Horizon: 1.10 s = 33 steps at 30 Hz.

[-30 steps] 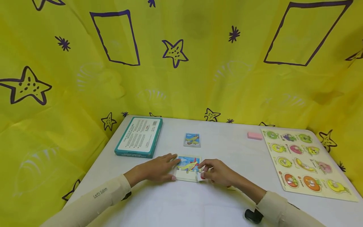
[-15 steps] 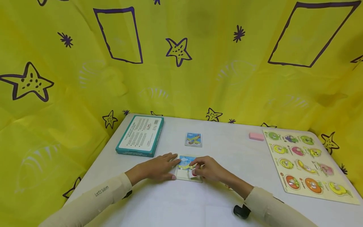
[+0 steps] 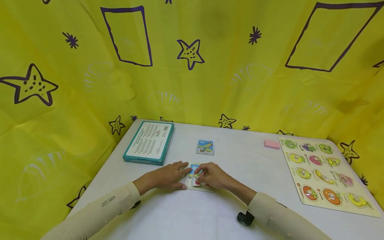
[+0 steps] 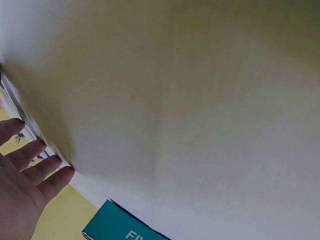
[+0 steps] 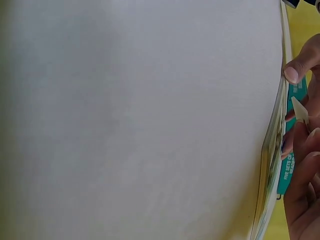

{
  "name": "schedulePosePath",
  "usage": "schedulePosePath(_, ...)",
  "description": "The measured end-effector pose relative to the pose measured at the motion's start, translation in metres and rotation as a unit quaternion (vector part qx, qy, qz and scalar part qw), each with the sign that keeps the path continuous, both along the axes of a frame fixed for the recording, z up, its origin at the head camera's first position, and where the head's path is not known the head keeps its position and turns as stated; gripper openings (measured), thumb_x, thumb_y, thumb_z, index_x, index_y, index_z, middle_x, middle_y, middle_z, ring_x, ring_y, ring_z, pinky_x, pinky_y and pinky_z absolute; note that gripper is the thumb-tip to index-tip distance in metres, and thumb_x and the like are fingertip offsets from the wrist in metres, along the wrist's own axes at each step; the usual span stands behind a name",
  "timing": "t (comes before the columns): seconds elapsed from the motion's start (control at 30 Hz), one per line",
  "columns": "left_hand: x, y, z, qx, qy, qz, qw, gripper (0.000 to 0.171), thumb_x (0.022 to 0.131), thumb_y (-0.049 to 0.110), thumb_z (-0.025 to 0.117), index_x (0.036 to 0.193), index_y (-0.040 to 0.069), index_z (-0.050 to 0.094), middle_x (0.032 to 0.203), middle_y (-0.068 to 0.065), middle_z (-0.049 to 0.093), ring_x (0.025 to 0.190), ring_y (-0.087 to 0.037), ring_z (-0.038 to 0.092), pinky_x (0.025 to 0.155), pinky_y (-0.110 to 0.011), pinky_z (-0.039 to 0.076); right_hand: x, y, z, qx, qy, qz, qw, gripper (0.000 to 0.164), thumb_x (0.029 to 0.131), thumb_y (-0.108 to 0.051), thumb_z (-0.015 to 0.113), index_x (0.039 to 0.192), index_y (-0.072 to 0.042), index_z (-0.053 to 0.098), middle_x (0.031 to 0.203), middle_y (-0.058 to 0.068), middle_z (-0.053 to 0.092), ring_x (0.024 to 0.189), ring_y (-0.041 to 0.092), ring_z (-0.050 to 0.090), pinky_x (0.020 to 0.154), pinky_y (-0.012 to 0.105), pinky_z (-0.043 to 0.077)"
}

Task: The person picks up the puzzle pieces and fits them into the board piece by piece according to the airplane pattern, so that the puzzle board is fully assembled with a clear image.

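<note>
A shallow jigsaw tray (image 3: 201, 189) with a blue-sky picture in it lies on the white table in the head view. My left hand (image 3: 168, 176) rests along its left side, fingers extended and touching the edge; the left wrist view also shows these straight fingers (image 4: 56, 186). Over the tray, my right hand (image 3: 214, 176) pinches a small puzzle piece (image 3: 195, 181), white with a red patch. In the right wrist view the piece (image 5: 300, 110) appears tilted at the fingers. The right hand hides much of the picture. Behind the tray lies a small airplane picture (image 3: 205, 147).
A teal box (image 3: 149, 142) with a white label lies at the back left. On the right are a fruit puzzle board (image 3: 367, 212) and a pink block (image 3: 271, 144). A yellow patterned curtain (image 3: 210, 86) rises behind the table.
My right hand has moved left across the tray with the puzzle piece, covering more of the picture. My left hand has stayed at the tray's left edge. The head view has shifted slightly.
</note>
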<state>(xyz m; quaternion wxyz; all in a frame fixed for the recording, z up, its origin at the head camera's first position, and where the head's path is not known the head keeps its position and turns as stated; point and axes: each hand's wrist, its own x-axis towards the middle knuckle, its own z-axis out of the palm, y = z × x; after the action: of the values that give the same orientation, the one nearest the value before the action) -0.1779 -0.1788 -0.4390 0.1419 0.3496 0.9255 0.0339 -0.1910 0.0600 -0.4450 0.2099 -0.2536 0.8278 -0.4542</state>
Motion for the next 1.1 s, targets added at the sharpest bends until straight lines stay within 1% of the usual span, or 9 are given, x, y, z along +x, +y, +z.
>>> schedulePosePath(0.2,0.001,0.000,0.001,0.003,0.000,-0.003,1.0000,0.073,0.098,0.056,0.054,0.156,0.015,0.038,0.162,-0.012,0.034,0.149,-0.037,0.032,0.117,-0.051,0.036,-0.001,-0.010,-0.003,0.001,-0.005,-0.007,1.000,0.019,0.086,-0.003,0.073,0.104,-0.002,0.070,0.070,0.003,0.069,0.050,0.009,0.054,0.051,0.022,0.045)
schedulePosePath(0.33,0.000,0.000,0.002,0.007,0.004,-0.010,0.9999,0.073,0.099,0.055,0.055,0.156,0.013,0.039,0.161,-0.014,0.035,0.148,-0.038,0.033,0.116,-0.051,0.037,-0.001,-0.013,-0.004,0.012,-0.005,-0.012,1.000,0.019,0.086,-0.006,0.076,0.104,-0.004,0.071,0.070,0.001,0.071,0.051,0.008,0.056,0.050,0.022,0.045)
schedulePosePath(0.43,0.000,-0.001,0.002,0.005,0.005,-0.013,0.9999,0.073,0.099,0.055,0.055,0.156,0.013,0.038,0.162,-0.014,0.035,0.148,-0.038,0.034,0.116,-0.051,0.037,-0.002,-0.015,-0.004,0.034,-0.001,-0.016,0.999,0.024,0.084,-0.010,0.080,0.105,-0.005,0.069,0.070,-0.002,0.072,0.051,0.008,0.056,0.051,0.022,0.044)
schedulePosePath(0.5,-0.001,-0.001,0.002,0.003,0.004,-0.013,0.9999,0.073,0.099,0.056,0.055,0.156,0.014,0.038,0.162,-0.013,0.034,0.149,-0.037,0.033,0.116,-0.051,0.037,-0.001,-0.014,-0.002,0.047,-0.009,-0.019,0.999,0.030,0.082,-0.012,0.082,0.107,-0.005,0.067,0.071,-0.002,0.071,0.051,0.008,0.056,0.051,0.022,0.043)
schedulePosePath(0.6,-0.001,-0.001,0.002,-0.001,0.001,-0.009,1.0000,0.073,0.099,0.056,0.054,0.156,0.015,0.037,0.162,-0.012,0.033,0.149,-0.037,0.033,0.117,-0.050,0.036,0.000,-0.013,0.001,0.056,-0.028,-0.022,0.998,0.036,0.079,-0.010,0.084,0.109,-0.005,0.065,0.073,-0.002,0.069,0.052,0.009,0.055,0.052,0.022,0.043)
schedulePosePath(0.7,-0.001,-0.001,0.003,-0.001,-0.002,-0.004,1.0000,0.073,0.098,0.056,0.054,0.156,0.016,0.037,0.163,-0.012,0.033,0.150,-0.036,0.032,0.117,-0.050,0.036,0.001,-0.012,0.003,0.056,-0.039,-0.021,0.997,0.038,0.077,-0.007,0.085,0.109,-0.003,0.064,0.074,-0.001,0.069,0.053,0.010,0.055,0.052,0.023,0.044)
schedulePosePath(0.9,-0.001,-0.001,0.003,0.003,-0.007,0.003,1.0000,0.073,0.098,0.056,0.056,0.156,0.016,0.038,0.163,-0.011,0.033,0.150,-0.036,0.032,0.117,-0.050,0.036,0.003,-0.012,0.004,0.072,-0.014,-0.019,0.997,0.036,0.075,-0.006,0.085,0.105,-0.003,0.066,0.071,-0.003,0.068,0.053,0.009,0.057,0.052,0.023,0.045)
schedulePosePath(1.1,-0.001,0.000,0.001,0.004,-0.009,0.007,0.9999,0.073,0.098,0.057,0.056,0.156,0.017,0.037,0.163,-0.010,0.033,0.150,-0.036,0.031,0.117,-0.050,0.035,0.006,-0.014,0.005,0.102,0.027,-0.027,0.994,0.034,0.073,-0.010,0.088,0.100,-0.004,0.068,0.070,-0.006,0.067,0.061,0.009,0.058,0.057,0.024,0.046)
